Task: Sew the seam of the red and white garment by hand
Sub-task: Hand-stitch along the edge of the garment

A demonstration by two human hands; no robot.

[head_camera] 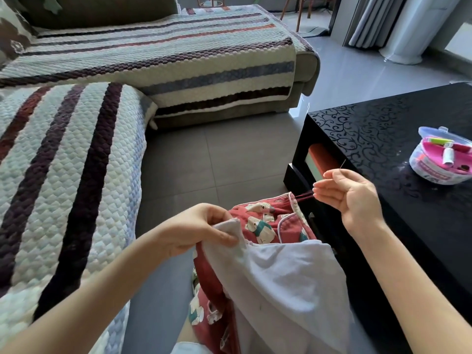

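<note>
Left hand [204,229] pinches a fold of the garment [260,226], thumb over curled fingers, clamped on the white lining at the top edge. The garment lies across the lap, below and between the two hands, red bear print facing up just beyond the left thumb.

Right hand [353,196] is up and off to the side, thumb and forefinger nipping the needle [343,164], tip pointing away, the other fingers fanned loose. A red thread [305,194] runs from those fingers down to the garment's far edge, fairly straight.

I read this as the pull-through of a stitch, mid-seam. The next move calls for snugging the thread without puckering, then bringing the needle back beside the left thumb for the next bite.

The sewing box [441,159] sits on the black table [383,129], beyond the right hand.
</note>
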